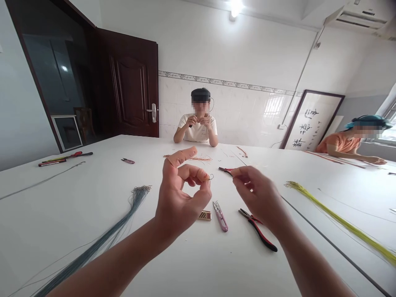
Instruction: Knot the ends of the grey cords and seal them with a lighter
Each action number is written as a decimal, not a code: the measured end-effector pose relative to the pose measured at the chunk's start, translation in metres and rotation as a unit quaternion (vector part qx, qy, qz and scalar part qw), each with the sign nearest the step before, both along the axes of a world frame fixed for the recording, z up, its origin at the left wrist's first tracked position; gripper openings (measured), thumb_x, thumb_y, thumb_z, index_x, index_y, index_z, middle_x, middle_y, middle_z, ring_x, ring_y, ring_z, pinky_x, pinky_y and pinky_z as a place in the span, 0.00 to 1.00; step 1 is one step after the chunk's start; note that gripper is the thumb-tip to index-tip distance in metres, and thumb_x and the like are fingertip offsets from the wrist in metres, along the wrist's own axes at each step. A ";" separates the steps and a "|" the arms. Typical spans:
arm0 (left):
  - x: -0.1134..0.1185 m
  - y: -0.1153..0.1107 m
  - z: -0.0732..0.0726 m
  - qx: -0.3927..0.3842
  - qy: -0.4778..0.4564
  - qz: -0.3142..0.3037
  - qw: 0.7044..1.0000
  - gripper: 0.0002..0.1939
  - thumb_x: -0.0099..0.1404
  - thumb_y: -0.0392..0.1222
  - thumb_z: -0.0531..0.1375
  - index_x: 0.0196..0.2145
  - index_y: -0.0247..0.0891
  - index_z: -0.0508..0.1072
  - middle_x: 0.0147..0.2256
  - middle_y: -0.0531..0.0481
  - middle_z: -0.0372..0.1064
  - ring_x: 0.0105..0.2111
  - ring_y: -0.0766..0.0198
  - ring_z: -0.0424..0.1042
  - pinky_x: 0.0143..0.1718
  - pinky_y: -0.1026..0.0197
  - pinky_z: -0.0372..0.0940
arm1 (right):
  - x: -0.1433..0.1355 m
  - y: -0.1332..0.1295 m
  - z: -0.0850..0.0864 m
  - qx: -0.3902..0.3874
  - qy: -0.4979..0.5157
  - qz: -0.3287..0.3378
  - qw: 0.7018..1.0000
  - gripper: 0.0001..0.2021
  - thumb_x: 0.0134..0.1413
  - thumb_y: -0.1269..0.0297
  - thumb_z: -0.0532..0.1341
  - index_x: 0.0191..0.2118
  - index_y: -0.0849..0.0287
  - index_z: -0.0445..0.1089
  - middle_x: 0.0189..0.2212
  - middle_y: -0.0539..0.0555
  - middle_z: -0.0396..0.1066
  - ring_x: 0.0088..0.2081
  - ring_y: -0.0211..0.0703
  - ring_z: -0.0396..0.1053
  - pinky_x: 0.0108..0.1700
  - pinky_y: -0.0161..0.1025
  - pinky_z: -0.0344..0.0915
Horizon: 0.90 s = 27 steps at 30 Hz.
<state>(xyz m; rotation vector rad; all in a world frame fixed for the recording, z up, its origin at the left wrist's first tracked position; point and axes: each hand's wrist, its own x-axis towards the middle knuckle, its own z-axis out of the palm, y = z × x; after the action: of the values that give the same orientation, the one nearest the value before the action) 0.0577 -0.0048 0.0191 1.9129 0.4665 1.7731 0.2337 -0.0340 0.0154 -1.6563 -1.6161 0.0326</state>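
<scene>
My left hand [185, 185] pinches a small, thin dark cord loop [212, 177] between thumb and finger, with the index finger raised. Level with it on the right, my right hand [258, 194] is closed in a pinch; whatever its fingertips hold is too small to make out. Below the hands lie pink thread snips [221, 218] and red-and-black pliers [262, 236], partly covered by my right hand. A small gold-edged box or plate [205, 215] shows beside my left wrist. Another pair of pliers [225, 169] lies behind my right fingertips.
A blue-grey cord bundle [123, 218] lies left, a yellow-green cord bundle [334, 214] right. More snips [128, 161] and red-handled tools [72, 156] are at the far left. One person [198, 128] sits opposite, another [343, 142] at the right. Orange cords [202, 158] lie farther back.
</scene>
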 end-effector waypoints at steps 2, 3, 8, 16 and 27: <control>-0.002 0.002 0.002 0.002 -0.001 0.000 1.000 0.28 0.54 0.26 0.59 0.50 0.45 0.57 0.26 0.60 0.66 0.28 0.67 0.67 0.33 0.59 0.62 | 0.016 0.013 -0.011 -0.104 -0.072 -0.023 0.992 0.10 0.59 0.68 0.52 0.44 0.58 0.66 0.41 0.55 0.71 0.40 0.42 0.68 0.41 0.40 0.64; -0.003 0.003 0.003 0.000 -0.003 -0.001 1.000 0.28 0.54 0.26 0.59 0.50 0.44 0.57 0.26 0.60 0.66 0.28 0.67 0.66 0.33 0.59 0.62 | 0.023 0.019 -0.018 -0.141 -0.089 -0.026 0.986 0.10 0.58 0.69 0.53 0.44 0.59 0.67 0.40 0.56 0.71 0.41 0.44 0.68 0.42 0.41 0.64; -0.004 0.003 0.007 -0.013 -0.018 -0.012 1.000 0.27 0.54 0.26 0.59 0.49 0.44 0.57 0.26 0.60 0.66 0.28 0.67 0.66 0.33 0.60 0.61 | 0.042 0.032 -0.047 -0.280 -0.148 -0.085 0.945 0.11 0.58 0.63 0.59 0.44 0.62 0.68 0.43 0.56 0.69 0.43 0.46 0.68 0.44 0.47 0.65; -0.010 0.003 0.013 -0.062 -0.053 -0.035 0.996 0.27 0.54 0.27 0.60 0.48 0.45 0.58 0.26 0.59 0.67 0.28 0.67 0.67 0.32 0.59 0.62 | 0.015 0.033 -0.060 -0.306 -0.183 -0.057 0.933 0.12 0.61 0.60 0.58 0.47 0.61 0.68 0.45 0.56 0.69 0.45 0.46 0.68 0.46 0.48 0.67; -0.011 0.002 0.013 -0.100 -0.063 -0.039 0.992 0.26 0.54 0.28 0.61 0.48 0.45 0.59 0.26 0.59 0.68 0.27 0.68 0.67 0.31 0.62 0.63 | -0.044 0.036 -0.092 -0.168 -0.187 0.144 0.957 0.21 0.59 0.71 0.54 0.58 0.52 0.61 0.54 0.54 0.66 0.57 0.44 0.59 0.55 0.40 0.55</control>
<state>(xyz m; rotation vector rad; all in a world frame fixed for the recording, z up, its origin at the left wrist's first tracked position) 0.0465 -0.0032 0.0324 1.6488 0.4970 1.7159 0.1896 0.0017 -0.0764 -1.7366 -2.2352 0.1576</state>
